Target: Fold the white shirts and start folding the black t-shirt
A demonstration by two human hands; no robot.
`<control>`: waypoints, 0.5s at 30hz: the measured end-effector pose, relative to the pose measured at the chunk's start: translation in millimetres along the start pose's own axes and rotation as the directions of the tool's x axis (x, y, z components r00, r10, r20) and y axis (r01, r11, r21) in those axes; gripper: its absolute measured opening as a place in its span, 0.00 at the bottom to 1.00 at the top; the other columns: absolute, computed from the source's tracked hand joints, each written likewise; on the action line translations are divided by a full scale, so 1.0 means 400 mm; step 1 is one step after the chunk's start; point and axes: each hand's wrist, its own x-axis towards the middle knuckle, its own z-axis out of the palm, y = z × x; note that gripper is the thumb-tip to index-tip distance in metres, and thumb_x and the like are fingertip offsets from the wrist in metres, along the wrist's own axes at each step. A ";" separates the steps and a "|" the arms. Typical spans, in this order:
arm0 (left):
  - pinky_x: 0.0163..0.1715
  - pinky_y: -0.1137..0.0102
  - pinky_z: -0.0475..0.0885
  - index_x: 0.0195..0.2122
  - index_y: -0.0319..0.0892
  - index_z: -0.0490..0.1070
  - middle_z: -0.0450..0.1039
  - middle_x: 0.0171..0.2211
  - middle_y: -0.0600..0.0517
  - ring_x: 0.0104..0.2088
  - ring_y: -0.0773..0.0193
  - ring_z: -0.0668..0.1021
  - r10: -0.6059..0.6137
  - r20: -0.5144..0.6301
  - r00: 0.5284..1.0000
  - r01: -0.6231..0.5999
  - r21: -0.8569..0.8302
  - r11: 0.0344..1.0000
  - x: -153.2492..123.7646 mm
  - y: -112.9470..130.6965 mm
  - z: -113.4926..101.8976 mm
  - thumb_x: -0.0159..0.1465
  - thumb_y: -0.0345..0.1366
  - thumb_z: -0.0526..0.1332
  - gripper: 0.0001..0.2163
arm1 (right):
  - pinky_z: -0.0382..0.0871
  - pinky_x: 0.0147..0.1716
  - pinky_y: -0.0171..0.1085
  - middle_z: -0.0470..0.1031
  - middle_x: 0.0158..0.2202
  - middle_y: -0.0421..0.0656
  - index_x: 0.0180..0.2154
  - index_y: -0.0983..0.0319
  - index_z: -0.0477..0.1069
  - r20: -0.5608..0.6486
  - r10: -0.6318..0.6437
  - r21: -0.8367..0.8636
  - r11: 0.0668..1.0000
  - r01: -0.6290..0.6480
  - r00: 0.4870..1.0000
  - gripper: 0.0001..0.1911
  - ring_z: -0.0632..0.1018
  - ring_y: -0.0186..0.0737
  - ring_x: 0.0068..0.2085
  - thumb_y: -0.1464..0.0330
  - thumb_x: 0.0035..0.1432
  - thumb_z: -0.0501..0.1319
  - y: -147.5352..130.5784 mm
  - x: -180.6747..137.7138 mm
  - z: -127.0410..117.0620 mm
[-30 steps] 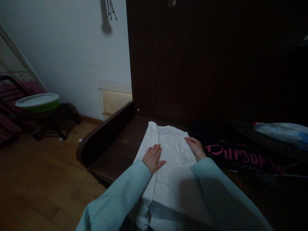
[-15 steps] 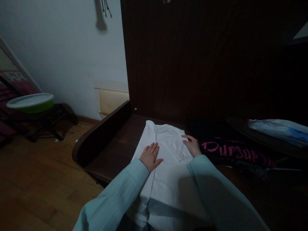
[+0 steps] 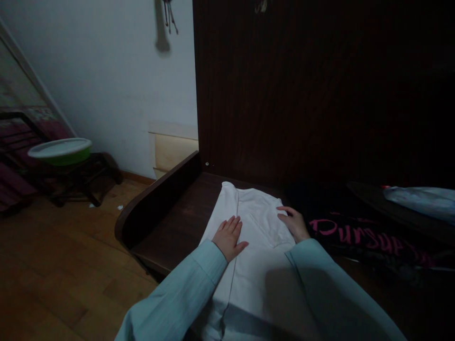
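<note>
A white shirt (image 3: 261, 274) lies spread on a dark wooden surface in the head view, its left side folded inward in a long strip. My left hand (image 3: 230, 238) rests flat on that folded strip, fingers stretched out and thumb apart. At the shirt's upper right edge, my right hand (image 3: 295, 223) has its thumb and index finger closed on the fabric. The other fingers of this hand are partly hidden. Folded fabric with a seam shows between the two hands. My forearms in light blue sleeves cover part of the shirt's lower sides.
Dark cloth with pink lettering (image 3: 366, 237) lies to the right, near a plastic-wrapped bundle (image 3: 419, 201). A raised wooden side rail (image 3: 156, 189) bounds the surface at left. Beyond it, a green basin (image 3: 64, 154) rests on a dark chair. A tall dark panel (image 3: 284, 94) stands behind.
The view has turned slightly left, so everything sits further right in the picture. Both hands keep nearly the same places on the shirt.
</note>
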 end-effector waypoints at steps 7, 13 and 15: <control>0.55 0.56 0.56 0.57 0.33 0.55 0.52 0.60 0.39 0.60 0.53 0.55 0.002 -0.028 1.000 -0.001 0.012 1.000 0.001 -0.002 0.007 0.61 0.47 0.51 0.28 | 0.65 0.28 0.34 0.73 0.29 0.43 0.36 0.66 0.73 -0.010 0.056 -0.015 0.998 -0.056 0.998 0.22 0.72 0.37 0.28 0.67 0.33 0.60 0.003 0.004 0.001; 0.55 0.55 0.56 0.57 0.33 0.56 0.52 0.60 0.39 0.60 0.52 0.55 0.016 -0.041 0.999 -0.015 0.021 1.000 0.002 -0.004 0.008 0.61 0.47 0.51 0.27 | 0.66 0.31 0.35 0.72 0.31 0.44 0.38 0.66 0.73 -0.010 -0.104 -0.303 0.948 0.096 0.995 0.21 0.72 0.37 0.28 0.71 0.37 0.57 -0.022 -0.007 0.000; 0.55 0.55 0.57 0.57 0.33 0.56 0.52 0.60 0.39 0.60 0.52 0.55 0.023 -0.045 0.999 -0.022 0.020 1.000 0.002 -0.005 0.009 0.61 0.47 0.50 0.27 | 0.66 0.35 0.35 0.72 0.36 0.46 0.38 0.65 0.74 0.019 -0.206 -0.427 0.883 0.194 0.978 0.20 0.73 0.38 0.33 0.71 0.38 0.58 -0.046 -0.015 0.004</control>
